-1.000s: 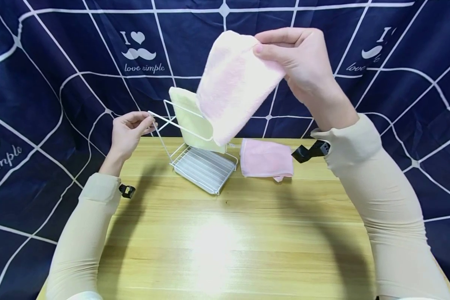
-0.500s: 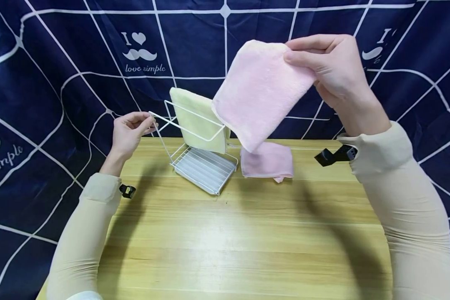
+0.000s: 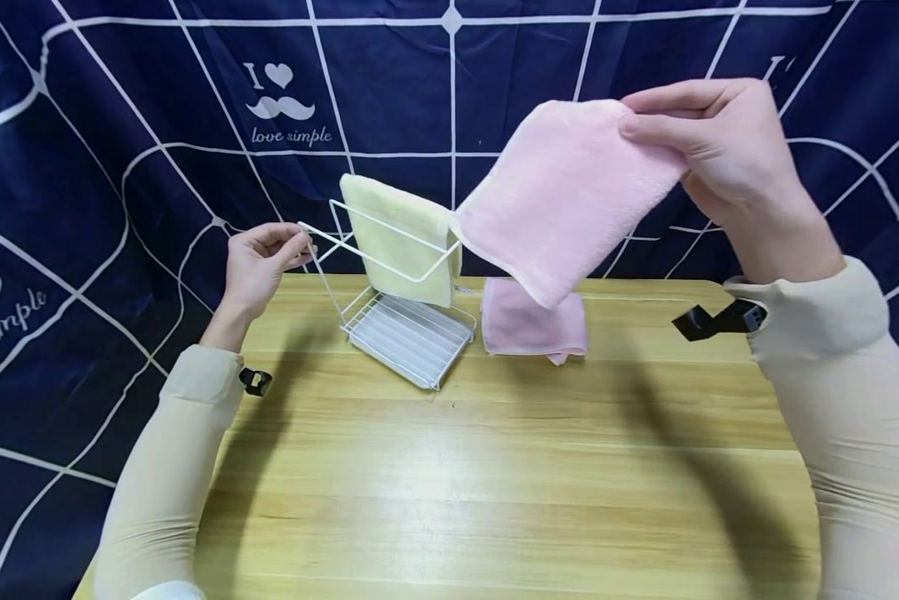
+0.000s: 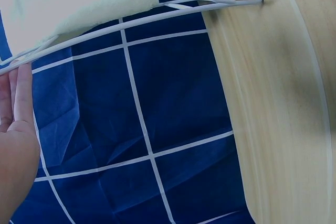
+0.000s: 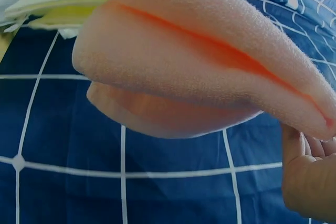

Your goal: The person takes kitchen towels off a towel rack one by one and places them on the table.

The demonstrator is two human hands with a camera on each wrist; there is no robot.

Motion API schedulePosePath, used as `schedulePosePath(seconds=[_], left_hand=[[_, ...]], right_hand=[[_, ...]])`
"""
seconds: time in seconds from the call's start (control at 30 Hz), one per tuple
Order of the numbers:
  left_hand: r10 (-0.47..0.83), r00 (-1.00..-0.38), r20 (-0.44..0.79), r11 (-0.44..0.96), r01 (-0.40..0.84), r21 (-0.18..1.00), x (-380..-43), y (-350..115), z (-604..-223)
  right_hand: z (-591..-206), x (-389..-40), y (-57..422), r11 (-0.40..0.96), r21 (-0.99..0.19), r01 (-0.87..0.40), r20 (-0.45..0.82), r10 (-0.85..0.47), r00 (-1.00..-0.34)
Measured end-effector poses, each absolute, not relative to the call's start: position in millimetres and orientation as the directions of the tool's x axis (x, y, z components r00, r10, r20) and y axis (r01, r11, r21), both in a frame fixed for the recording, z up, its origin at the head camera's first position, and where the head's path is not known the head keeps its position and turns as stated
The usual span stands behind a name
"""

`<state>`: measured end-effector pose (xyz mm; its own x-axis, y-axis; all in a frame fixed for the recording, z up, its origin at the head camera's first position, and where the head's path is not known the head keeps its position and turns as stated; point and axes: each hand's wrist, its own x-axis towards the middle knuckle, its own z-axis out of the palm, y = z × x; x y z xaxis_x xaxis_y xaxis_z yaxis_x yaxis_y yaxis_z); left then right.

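Note:
My right hand (image 3: 726, 154) pinches a folded pink towel (image 3: 569, 196) by its upper corner and holds it in the air. In the right wrist view the towel (image 5: 173, 66) shows several soft folded layers. With thumb and fingers, my left hand (image 3: 265, 258) grips the upper left corner of a white wire rack (image 3: 377, 258). A folded pale yellow towel (image 3: 397, 237) hangs over the rack's upper bars. The rack's base holds a light tray (image 3: 407, 337) on the table. In the left wrist view, fingertips (image 4: 21, 90) touch the rack's bar.
A second folded pink towel (image 3: 524, 321) lies on the wooden table (image 3: 419, 500) just right of the rack, partly behind the raised one. Dark blue curtain (image 3: 389, 83) with white lines surrounds the table's back and sides.
My right hand has moved to the right and slightly down, carrying the pink towel away from the rack. The yellow towel shows more fully. My left hand stays on the rack.

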<state>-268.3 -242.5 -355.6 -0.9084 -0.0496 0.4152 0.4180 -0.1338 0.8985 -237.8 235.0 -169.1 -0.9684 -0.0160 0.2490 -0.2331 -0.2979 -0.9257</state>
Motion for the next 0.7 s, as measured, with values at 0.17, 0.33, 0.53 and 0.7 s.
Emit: schedulePosePath(seconds=[0.17, 0.33, 0.53, 0.7], left_hand=[[-0.053, -0.907, 0.418, -0.131, 0.421, 0.898, -268.9, -242.0, -355.9], [-0.052, -0.908, 0.416, -0.138, 0.419, 0.898, -270.0, -242.1, -356.3], [-0.057, -0.908, 0.416, -0.148, 0.419, 0.896, -269.9, -243.0, -356.8], [-0.054, -0.907, 0.418, -0.133, 0.421, 0.897, -269.7, -242.0, -356.6]], right_hand=[[-170.4, -236.3, 254.2, -0.286, -0.936, -0.205, 0.218, -0.015, -0.976], [-172.1, -234.1, 272.5, -0.257, -0.954, -0.155, 0.165, -0.018, -0.986], [-179.7, -231.9, 286.1, -0.156, -0.985, -0.072, 0.079, -0.036, -0.996], [-192.6, -230.4, 298.1, -0.086, -0.996, -0.036, 0.041, -0.055, -0.998]])
